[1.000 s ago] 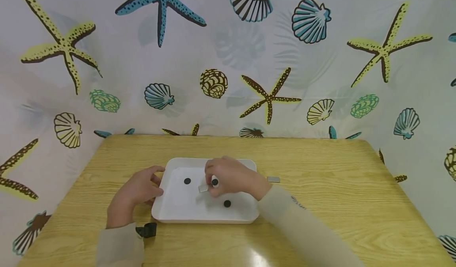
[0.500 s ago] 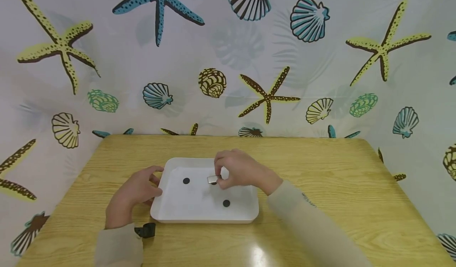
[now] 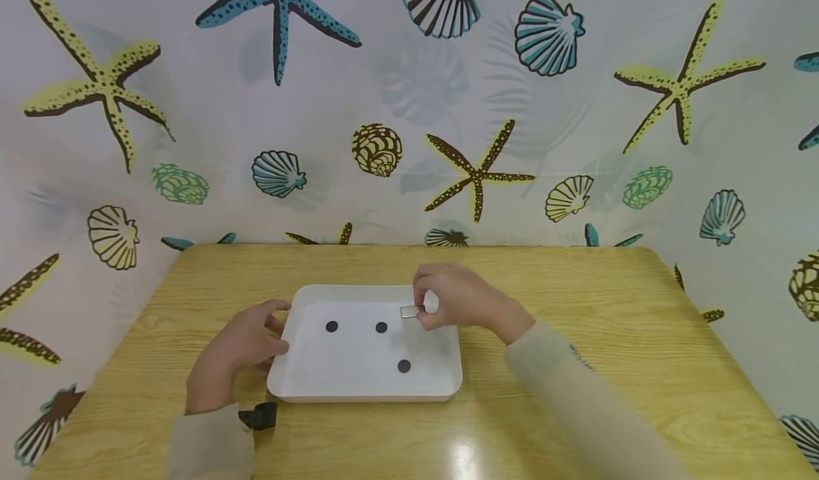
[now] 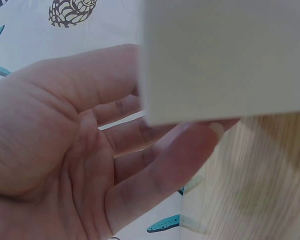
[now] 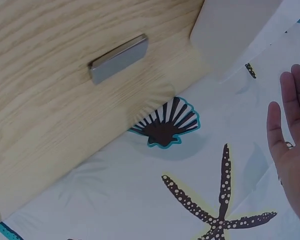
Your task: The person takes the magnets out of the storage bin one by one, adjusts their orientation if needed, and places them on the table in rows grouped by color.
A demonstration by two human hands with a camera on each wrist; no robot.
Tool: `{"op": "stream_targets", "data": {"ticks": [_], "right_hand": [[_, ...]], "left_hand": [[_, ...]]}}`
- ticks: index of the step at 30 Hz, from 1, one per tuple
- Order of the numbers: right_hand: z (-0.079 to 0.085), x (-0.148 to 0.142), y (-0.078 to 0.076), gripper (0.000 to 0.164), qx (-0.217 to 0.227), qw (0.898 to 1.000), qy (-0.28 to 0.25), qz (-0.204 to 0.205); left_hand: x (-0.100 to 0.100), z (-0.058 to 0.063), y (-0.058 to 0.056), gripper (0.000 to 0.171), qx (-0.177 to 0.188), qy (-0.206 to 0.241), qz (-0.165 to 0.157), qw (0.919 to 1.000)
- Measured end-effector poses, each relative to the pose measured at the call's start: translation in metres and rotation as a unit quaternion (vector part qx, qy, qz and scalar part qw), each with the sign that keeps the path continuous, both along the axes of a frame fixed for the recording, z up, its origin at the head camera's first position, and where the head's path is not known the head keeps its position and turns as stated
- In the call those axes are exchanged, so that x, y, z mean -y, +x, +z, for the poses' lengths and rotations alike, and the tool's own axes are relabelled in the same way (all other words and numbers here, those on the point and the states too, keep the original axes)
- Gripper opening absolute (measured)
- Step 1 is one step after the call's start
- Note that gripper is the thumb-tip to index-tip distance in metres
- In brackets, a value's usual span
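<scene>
A white rectangular tray (image 3: 307, 377) lies on the table with three black round discs, one at the left (image 3: 331, 326), one near the middle (image 3: 381, 328) and one at the lower right (image 3: 404, 366). My left hand (image 3: 246, 338) holds the tray's left side; in the left wrist view the tray wall (image 4: 225, 60) hides some of its fingertips. Over the tray's back right part, my right hand (image 3: 454, 299) pinches a small silver rectangular block (image 3: 408, 312) between thumb and fingers. The right wrist view shows part of the right hand (image 5: 295, 130), but its pinch lies outside that view.
Another flat silver block (image 5: 120, 59) lies on the wooden table (image 3: 576, 352) outside the tray, hidden behind the right arm in the head view. A black strap piece (image 3: 259, 416) sits at the left cuff. A curtain (image 3: 384, 75) printed with starfish and shells surrounds the table.
My right hand has carried the silver block from the tray's middle toward its back right, uncovering the middle black disc. The left hand stays at the tray's left side.
</scene>
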State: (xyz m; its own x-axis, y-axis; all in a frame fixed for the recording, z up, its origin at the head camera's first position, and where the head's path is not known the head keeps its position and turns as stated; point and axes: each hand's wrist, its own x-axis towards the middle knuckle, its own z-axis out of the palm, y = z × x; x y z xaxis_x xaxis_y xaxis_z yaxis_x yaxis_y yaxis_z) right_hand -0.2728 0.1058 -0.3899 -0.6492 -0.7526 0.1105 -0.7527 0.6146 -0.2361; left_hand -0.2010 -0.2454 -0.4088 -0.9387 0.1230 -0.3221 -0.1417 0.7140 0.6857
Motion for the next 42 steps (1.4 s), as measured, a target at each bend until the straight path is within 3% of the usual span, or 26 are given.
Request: {"op": "stream_targets", "data": {"ticks": [11, 30, 42], "right_hand": [[-0.003, -0.039, -0.004, 0.005, 0.008, 0.999, 0.007, -0.05], [-0.012, -0.117, -0.003, 0.007, 0.001, 0.995, -0.002, -0.101], [-0.021, -0.146, 0.0, 0.007, 0.007, 0.992, 0.005, -0.122]], "left_hand": [[0.0, -0.002, -0.002, 0.076, 0.001, 0.005, -0.001, 1.0], [-0.001, -0.004, -0.001, 0.075, -0.002, -0.004, 0.002, 1.0], [-0.002, -0.003, 0.0, 0.074, -0.008, -0.002, 0.0, 1.0]]}}
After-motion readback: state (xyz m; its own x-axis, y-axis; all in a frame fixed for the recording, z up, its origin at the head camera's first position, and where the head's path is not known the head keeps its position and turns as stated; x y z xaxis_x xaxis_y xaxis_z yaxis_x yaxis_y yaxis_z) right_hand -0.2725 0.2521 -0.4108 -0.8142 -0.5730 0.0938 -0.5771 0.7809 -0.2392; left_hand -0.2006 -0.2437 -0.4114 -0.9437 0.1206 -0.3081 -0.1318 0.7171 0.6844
